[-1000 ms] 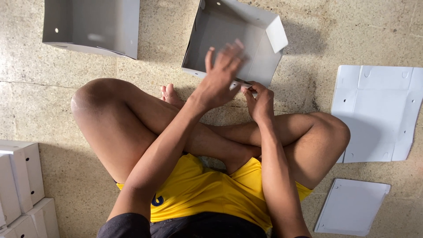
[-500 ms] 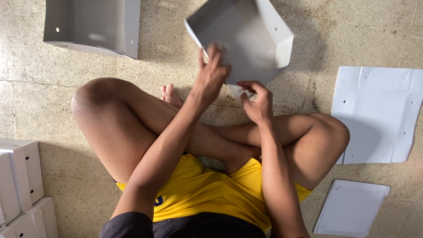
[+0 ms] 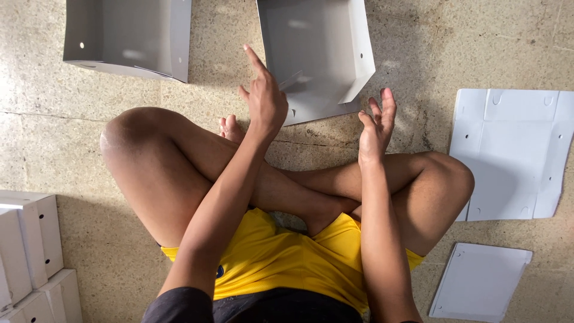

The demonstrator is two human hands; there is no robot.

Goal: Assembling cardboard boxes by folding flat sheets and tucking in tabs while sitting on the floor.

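Head view: the half-folded grey box (image 3: pixel 317 54) now lies flat on the floor at twelve o'clock from the crossed legs, where half a second ago both hands held it tilted up. The left hand (image 3: pixel 263 98) hovers just over its near edge, fingers spread, holding nothing. The right hand (image 3: pixel 375 125) is lifted clear, open and empty. Flat blanks (image 3: pixel 514 152) wait at three o'clock.

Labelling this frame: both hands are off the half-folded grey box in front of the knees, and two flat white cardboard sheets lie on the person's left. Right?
One thing is wrong: the two flat white sheets lie on the person's right, not the left. The head view shows it. The rest holds: left hand and right hand are both off the half-folded grey box.
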